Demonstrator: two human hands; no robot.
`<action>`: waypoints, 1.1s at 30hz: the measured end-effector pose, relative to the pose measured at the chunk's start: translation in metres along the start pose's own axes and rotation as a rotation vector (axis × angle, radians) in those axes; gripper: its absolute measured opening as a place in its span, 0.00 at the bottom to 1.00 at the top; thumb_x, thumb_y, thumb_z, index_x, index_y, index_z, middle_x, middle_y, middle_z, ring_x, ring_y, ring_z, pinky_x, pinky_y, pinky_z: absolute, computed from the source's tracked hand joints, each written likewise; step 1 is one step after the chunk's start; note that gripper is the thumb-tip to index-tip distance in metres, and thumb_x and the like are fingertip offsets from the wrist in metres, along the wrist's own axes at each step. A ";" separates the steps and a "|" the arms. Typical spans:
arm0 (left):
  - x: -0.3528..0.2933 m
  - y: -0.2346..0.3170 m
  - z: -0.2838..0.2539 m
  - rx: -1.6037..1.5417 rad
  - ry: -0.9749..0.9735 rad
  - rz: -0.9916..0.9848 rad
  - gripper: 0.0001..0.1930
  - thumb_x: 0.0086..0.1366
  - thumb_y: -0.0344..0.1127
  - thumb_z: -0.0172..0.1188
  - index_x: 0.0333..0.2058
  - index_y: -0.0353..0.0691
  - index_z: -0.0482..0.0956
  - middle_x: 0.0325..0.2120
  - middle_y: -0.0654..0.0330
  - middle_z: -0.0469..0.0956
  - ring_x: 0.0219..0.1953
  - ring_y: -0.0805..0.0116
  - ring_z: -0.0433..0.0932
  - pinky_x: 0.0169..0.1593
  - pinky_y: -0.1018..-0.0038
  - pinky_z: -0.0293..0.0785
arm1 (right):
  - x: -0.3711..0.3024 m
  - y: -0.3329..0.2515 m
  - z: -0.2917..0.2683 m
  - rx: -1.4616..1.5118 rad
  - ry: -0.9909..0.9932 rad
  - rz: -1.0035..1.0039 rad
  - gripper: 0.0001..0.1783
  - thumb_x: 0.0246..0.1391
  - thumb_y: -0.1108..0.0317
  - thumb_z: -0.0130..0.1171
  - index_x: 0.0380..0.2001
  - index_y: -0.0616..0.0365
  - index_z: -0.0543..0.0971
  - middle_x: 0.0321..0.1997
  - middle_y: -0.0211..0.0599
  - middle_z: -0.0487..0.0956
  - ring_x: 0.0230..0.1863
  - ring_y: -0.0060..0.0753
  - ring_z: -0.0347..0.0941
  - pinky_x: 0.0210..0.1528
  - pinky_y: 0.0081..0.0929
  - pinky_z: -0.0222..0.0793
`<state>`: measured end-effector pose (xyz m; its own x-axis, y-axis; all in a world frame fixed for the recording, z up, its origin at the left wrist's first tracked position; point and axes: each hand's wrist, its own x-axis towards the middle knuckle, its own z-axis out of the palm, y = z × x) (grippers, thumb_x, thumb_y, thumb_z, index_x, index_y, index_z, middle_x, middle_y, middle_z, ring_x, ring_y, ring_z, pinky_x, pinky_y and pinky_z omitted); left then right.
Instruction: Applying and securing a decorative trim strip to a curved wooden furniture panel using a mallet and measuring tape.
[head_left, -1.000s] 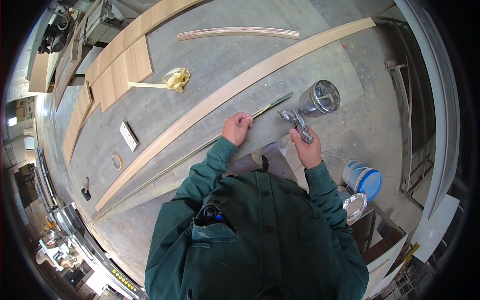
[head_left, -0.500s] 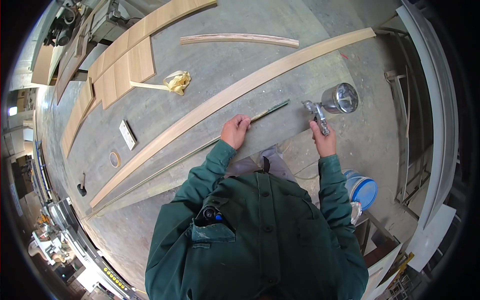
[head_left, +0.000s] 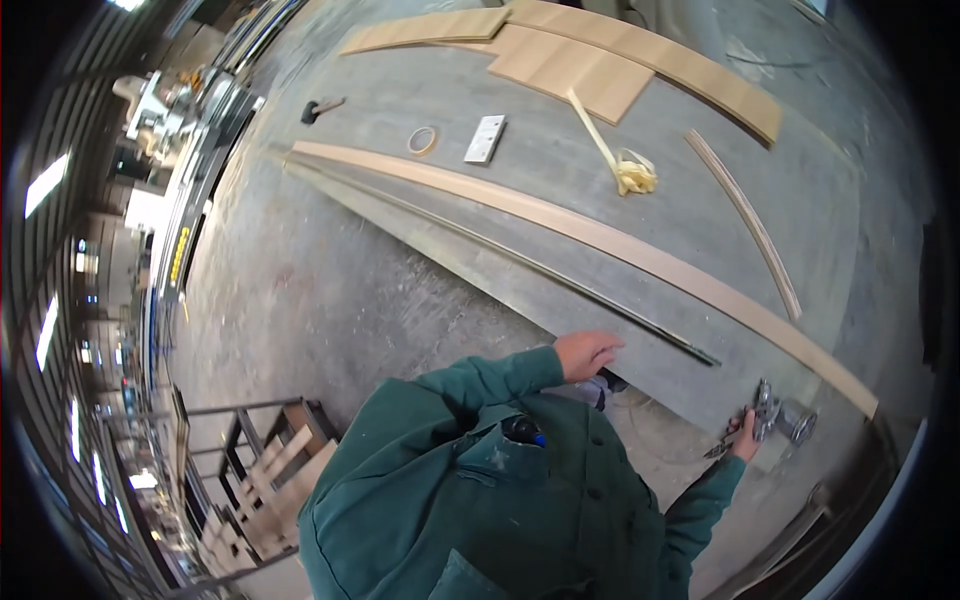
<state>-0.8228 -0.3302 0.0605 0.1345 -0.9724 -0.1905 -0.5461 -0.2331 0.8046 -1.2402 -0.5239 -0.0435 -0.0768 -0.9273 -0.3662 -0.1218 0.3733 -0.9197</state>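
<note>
My right hand (head_left: 745, 441) grips a metal spray gun (head_left: 767, 408) with a round silver cup, held over the table's right end. My left hand (head_left: 588, 355) is open at the near edge of the grey table (head_left: 670, 385), its fingers stretched out with nothing in them. Just beyond my left hand lies a long thin strip (head_left: 630, 307), dark green at its right end. Farther back, and running roughly along with it, is a long curved pale wooden strip (head_left: 640, 257).
Beyond lie a yellow ribbon bundle (head_left: 636, 175), a short curved laminated strip (head_left: 750, 222), wooden panels (head_left: 590, 75), a white block (head_left: 485, 139), a tape roll (head_left: 421, 140) and a dark-headed hammer (head_left: 318, 109). A rack with boards (head_left: 280, 465) stands at lower left.
My view has swung left, so the table appears turned. My left hand has let go of the thin strip and drawn back from it. The spray gun stays in my right hand.
</note>
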 end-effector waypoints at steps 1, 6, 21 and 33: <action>-0.014 -0.010 0.006 -0.018 0.008 -0.007 0.18 0.64 0.38 0.56 0.53 0.44 0.76 0.42 0.50 0.80 0.45 0.47 0.78 0.48 0.58 0.76 | 0.004 -0.002 0.003 0.040 -0.012 0.023 0.16 0.59 0.58 0.63 0.39 0.62 0.81 0.30 0.34 0.78 0.24 0.25 0.72 0.22 0.24 0.67; -0.048 -0.054 0.036 -0.046 -0.121 -0.040 0.17 0.62 0.39 0.57 0.50 0.48 0.78 0.42 0.52 0.80 0.45 0.48 0.78 0.48 0.56 0.75 | 0.034 0.032 -0.020 -0.145 0.171 -0.019 0.28 0.50 0.53 0.71 0.46 0.67 0.80 0.42 0.42 0.81 0.36 0.36 0.79 0.37 0.33 0.76; -0.154 -0.129 -0.057 -0.121 0.042 -0.045 0.17 0.62 0.37 0.57 0.50 0.47 0.78 0.40 0.58 0.79 0.47 0.56 0.78 0.50 0.59 0.74 | 0.019 0.040 -0.031 -1.176 0.731 -0.231 0.44 0.42 0.33 0.64 0.55 0.57 0.78 0.51 0.55 0.79 0.49 0.60 0.77 0.51 0.53 0.72; -0.285 -0.232 -0.151 -0.230 0.495 -0.286 0.17 0.66 0.37 0.56 0.53 0.47 0.76 0.42 0.55 0.78 0.47 0.54 0.78 0.51 0.62 0.74 | -0.125 -0.109 0.485 -0.418 -0.388 -0.848 0.28 0.61 0.64 0.60 0.62 0.61 0.68 0.58 0.47 0.71 0.54 0.40 0.69 0.53 0.34 0.67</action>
<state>-0.6094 0.0016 0.0132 0.6470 -0.7416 -0.1773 -0.2470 -0.4238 0.8714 -0.7379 -0.4608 0.0336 0.5121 -0.8071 0.2939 -0.3279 -0.4999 -0.8016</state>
